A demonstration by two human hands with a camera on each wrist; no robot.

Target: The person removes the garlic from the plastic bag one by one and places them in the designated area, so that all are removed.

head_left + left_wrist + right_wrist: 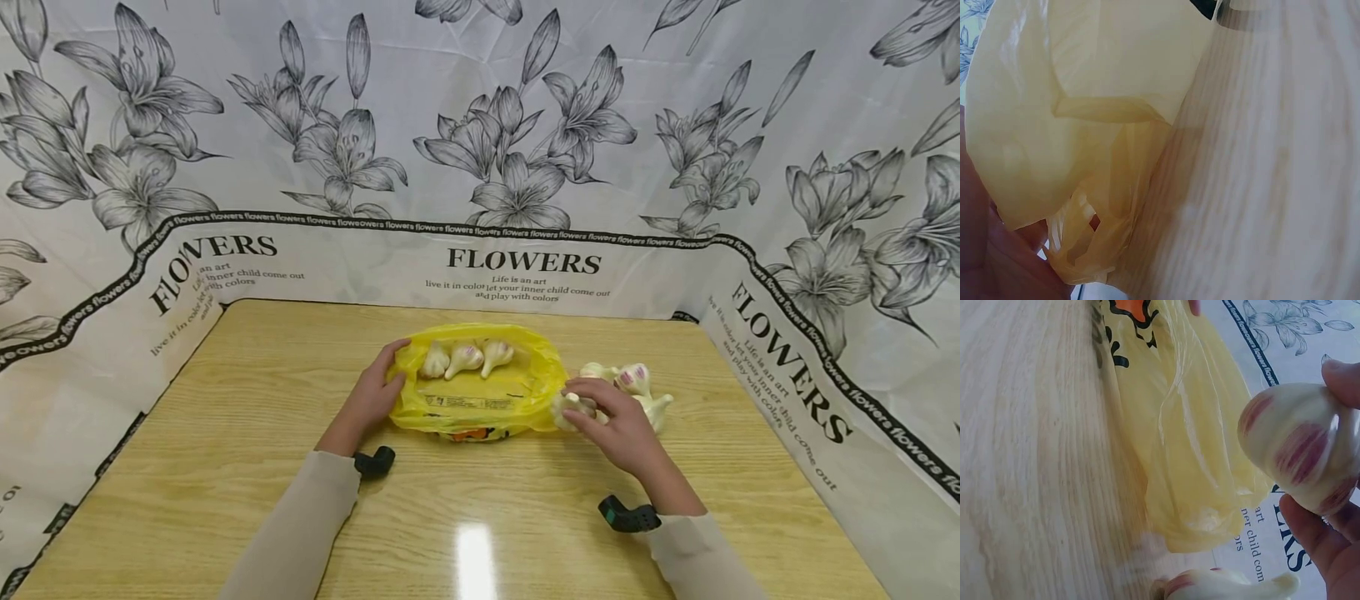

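Observation:
A yellow plastic bag lies on the table with its mouth spread open, and three garlic bulbs sit in a row inside it. My left hand grips the bag's left rim; the left wrist view has the crumpled plastic close against the palm. At the bag's right end, my right hand holds another garlic bulb, white with purple streaks, between thumb and fingers. Just beyond that hand, several more garlic bulbs lie on the table, partly hidden by it.
The wooden table has a bright light reflection near its front. White cloth printed with flowers and lettering encloses the back and both sides. Dark wrist devices sit at both sleeve cuffs.

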